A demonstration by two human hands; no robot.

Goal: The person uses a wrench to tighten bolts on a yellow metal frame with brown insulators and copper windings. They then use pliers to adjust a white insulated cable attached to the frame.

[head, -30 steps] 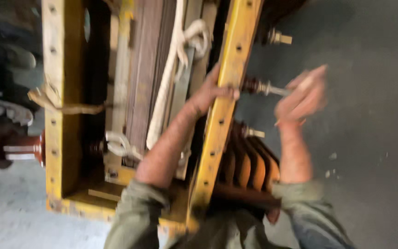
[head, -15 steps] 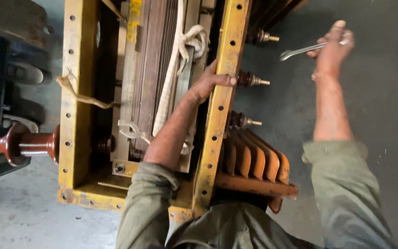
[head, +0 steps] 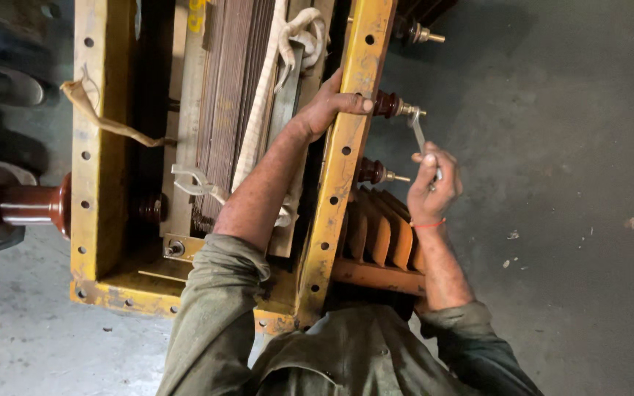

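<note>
Left hand (head: 329, 108): grip clamped on the right yellow rail (head: 346, 169) of the frame.
Right hand (head: 433, 187): grip closed round a spanner (head: 417, 133).
Spanner: head on the upper brown stud (head: 394, 106), outside that rail.

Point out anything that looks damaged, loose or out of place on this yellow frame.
A frayed tan cloth strip hangs loose off the left yellow rail, one end dangling. The rail's paint is chipped and rusty at its bottom corner.

Spanner (head: 417, 132) on bushing stud (head: 398, 107), right of frame rail (head: 346, 161); core (head: 232, 103) left.
</note>
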